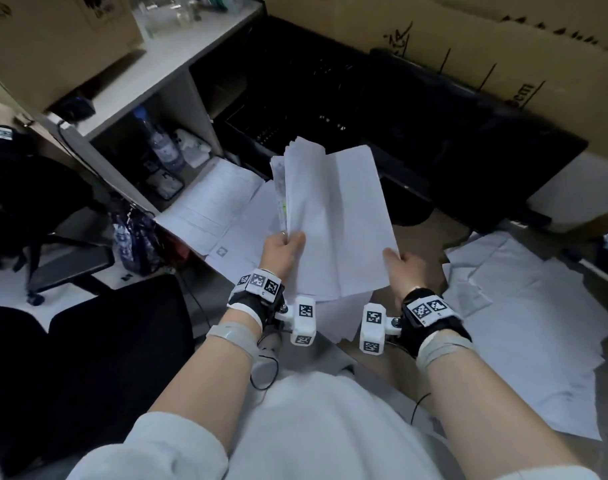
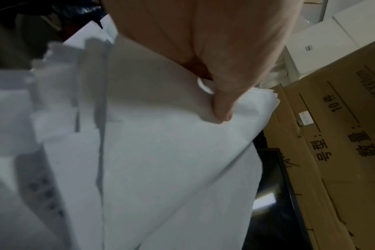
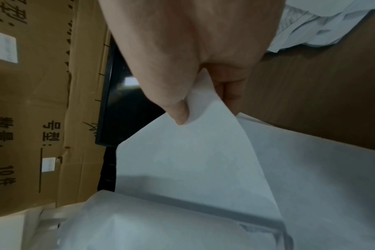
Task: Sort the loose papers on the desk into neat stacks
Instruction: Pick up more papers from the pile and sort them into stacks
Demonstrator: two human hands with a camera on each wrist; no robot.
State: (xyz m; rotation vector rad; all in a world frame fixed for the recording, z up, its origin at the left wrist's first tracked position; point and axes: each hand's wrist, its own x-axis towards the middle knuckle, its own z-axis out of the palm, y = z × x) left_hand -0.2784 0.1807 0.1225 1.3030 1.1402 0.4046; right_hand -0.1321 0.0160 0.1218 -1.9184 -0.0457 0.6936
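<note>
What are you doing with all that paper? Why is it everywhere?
A person is sorting papers. The left hand grips a bundle of sheets by its lower edge, held up in the air. The right hand pinches the corner of a single sheet beside the bundle. A printed stack lies on the left of the desk, and a messy spread of loose papers on the right is not yet tidied.

Dim room, cool bluish cast. The papers (image 1: 333,216) I hold are the brightest thing in my head view, edges bent by the wide lens, dark monitor (image 1: 416,133) nearly black. Both wrist views soft and noisy; my left thumb (image 2: 223,104) throws a shadow on the sheet, small glare on the screen (image 3: 131,81).
</note>
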